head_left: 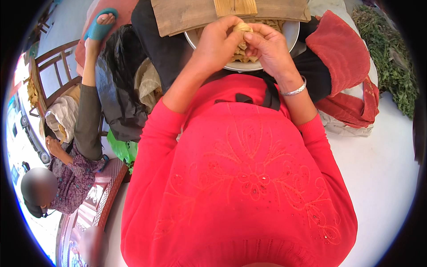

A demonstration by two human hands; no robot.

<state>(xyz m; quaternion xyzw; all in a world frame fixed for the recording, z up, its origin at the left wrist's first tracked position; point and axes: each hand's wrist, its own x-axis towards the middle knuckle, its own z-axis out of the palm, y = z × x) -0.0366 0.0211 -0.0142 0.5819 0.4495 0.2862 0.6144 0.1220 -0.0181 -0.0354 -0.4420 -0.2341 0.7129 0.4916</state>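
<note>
Both my hands meet over a white metal-looking bowl (293, 38) on my lap. Between their fingertips is a small pale-yellow folded piece (243, 27), its exact kind unclear. My left hand (215, 44) pinches it from the left, fingers closed. From the other side my right hand (272, 50), with a silver bracelet at the wrist, grips it between thumb and fingers. Similar yellowish pieces (240, 58) lie in the bowl below, partly covered by my hands. A flat wooden board (184, 18) rests across the bowl's far side, hiding part of its contents.
A red cloth (340, 49) lies to the right, with a heap of green plants (391, 62) beyond it. On the left are a black plastic bag (120, 80), a sack (149, 82), a wooden chair (58, 66) and a seated person (73, 182) with one leg stretched out.
</note>
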